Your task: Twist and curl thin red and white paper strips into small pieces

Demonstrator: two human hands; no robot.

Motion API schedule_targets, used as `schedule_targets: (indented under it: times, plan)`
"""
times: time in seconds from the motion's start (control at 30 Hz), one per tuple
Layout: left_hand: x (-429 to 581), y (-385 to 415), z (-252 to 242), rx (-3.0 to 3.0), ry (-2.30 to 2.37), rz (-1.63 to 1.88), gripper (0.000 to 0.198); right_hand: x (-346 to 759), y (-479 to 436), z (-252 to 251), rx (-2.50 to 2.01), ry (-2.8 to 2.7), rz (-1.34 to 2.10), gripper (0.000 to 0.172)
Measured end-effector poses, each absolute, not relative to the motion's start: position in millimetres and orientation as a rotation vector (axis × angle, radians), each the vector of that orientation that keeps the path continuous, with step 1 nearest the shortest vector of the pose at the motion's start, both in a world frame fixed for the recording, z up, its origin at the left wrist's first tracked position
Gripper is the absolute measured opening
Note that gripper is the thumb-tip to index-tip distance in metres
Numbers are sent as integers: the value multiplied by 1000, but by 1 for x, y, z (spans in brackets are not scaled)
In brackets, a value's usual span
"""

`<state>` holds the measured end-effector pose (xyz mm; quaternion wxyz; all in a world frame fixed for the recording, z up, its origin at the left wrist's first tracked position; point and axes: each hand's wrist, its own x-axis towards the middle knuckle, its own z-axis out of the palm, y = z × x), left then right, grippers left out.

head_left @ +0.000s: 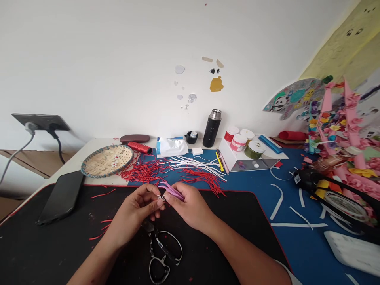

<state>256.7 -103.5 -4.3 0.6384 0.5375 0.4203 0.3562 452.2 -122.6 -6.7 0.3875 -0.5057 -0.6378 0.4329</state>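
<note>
In the middle of the head view, my left hand (pixel 137 209) pinches a small knotted white cord (pixel 161 197) between thumb and fingertips. My right hand (pixel 193 209) is closed around purple tweezers (pixel 171 190), touching close to the knot; whether their tips grip the cord is too small to tell. Below both hands, black-and-silver scissors (pixel 166 250) lie on the black mat (pixel 213 245). Cut red cords (pixel 204 180) and white cords (pixel 196 164) are spread just behind my hands, beside a tangled red heap (pixel 145 170).
At the left are a woven basket (pixel 89 168) holding small white pieces and a phone (pixel 61 196). A black thermos (pixel 211 128) stands by the wall, near a box (pixel 237 164) bearing several paint jars. White strips (pixel 297 225) and paper flowers (pixel 353 118) lie on the right.
</note>
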Motion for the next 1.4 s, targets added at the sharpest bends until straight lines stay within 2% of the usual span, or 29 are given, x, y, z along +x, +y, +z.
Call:
schedule_targets:
  times: [0.3,0.73,1.0,1.17,1.4]
  plan:
    - [255,-103,-6,1169,935,783,45,451,-125,-8,-1276,-1710,951,8]
    - [256,-103,-6,1155,932,762,46,454,-126,-11,-1297,-1921,717,6]
    - [256,-103,-9,1155,905,773,38,451,-128,-16,-1287,-1955,612,2]
    - [255,-102,-10,1131,899,788,40,450,-126,-16,-1275,-1872,716,2]
    - [254,-102,-11,1119,897,803,42,452,-124,-10,-1234,-1712,945,9]
